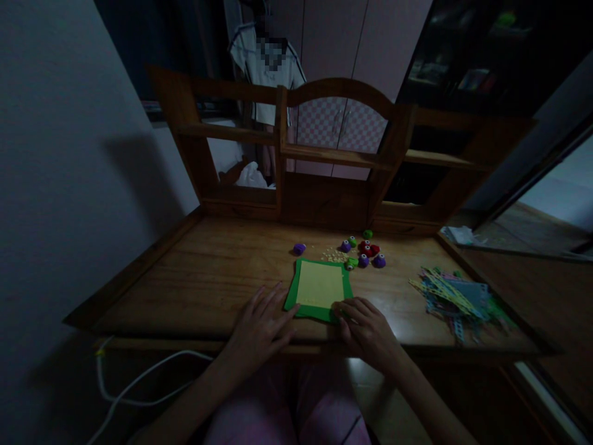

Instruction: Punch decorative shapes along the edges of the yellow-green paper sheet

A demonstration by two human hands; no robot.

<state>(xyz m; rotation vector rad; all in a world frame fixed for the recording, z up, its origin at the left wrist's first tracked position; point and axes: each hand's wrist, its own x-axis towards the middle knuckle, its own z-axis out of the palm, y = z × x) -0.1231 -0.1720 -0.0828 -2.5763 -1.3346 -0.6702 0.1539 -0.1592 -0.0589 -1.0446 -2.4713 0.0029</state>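
Observation:
A yellow sheet [320, 283] lies on a larger green sheet [291, 299] with wavy edges, near the front of the desk. A short row of tiny pale bits shows along the yellow sheet's lower left edge. My left hand [260, 324] rests with fingers spread, its thumb touching the green sheet's lower left corner. At the lower right corner, my right hand [364, 324] has its thumb and forefinger drawn together; whatever is between them is too small to see. Behind the sheets lies a scatter of small pale pieces [334, 254].
Several purple, green and red toys with eyes, one a purple toy [379, 261], sit behind the sheets. A heap of coloured plastic strips [456, 296] lies at the right. A wooden shelf [333, 157] backs the desk [185, 278]. Another person [271, 74] stands beyond it.

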